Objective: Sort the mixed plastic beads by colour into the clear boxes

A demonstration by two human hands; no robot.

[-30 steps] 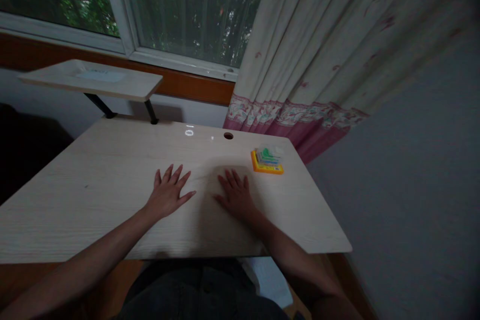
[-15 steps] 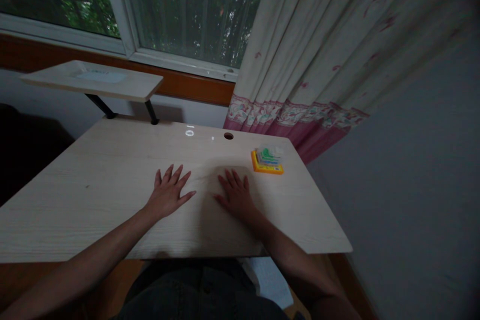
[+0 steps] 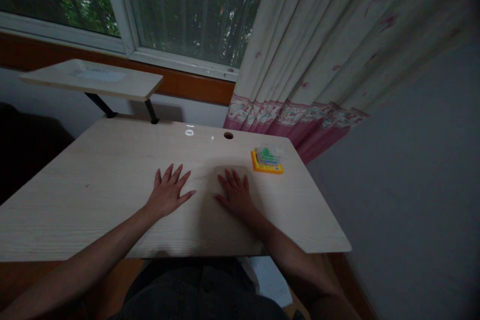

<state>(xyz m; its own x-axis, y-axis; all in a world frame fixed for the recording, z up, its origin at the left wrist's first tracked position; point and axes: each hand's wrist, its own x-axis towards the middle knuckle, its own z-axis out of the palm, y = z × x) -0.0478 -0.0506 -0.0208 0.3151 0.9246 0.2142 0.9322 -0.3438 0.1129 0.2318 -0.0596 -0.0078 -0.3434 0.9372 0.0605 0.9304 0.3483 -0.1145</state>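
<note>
My left hand lies flat on the pale wooden desk, its fingers spread and nothing in it. To its right, my right hand also rests palm down on the desktop with the fingers apart, holding nothing. Beyond the right hand, toward the desk's right edge, sits a small stack with a yellow-orange base and clear, green and blue layers on top; I cannot make out what it is. Neither hand touches this stack.
A raised shelf on black legs stands at the back left, with a paper-like sheet on it. A round hole pierces the desk near its rear edge. Behind are a window and a floral curtain; a wall is at right.
</note>
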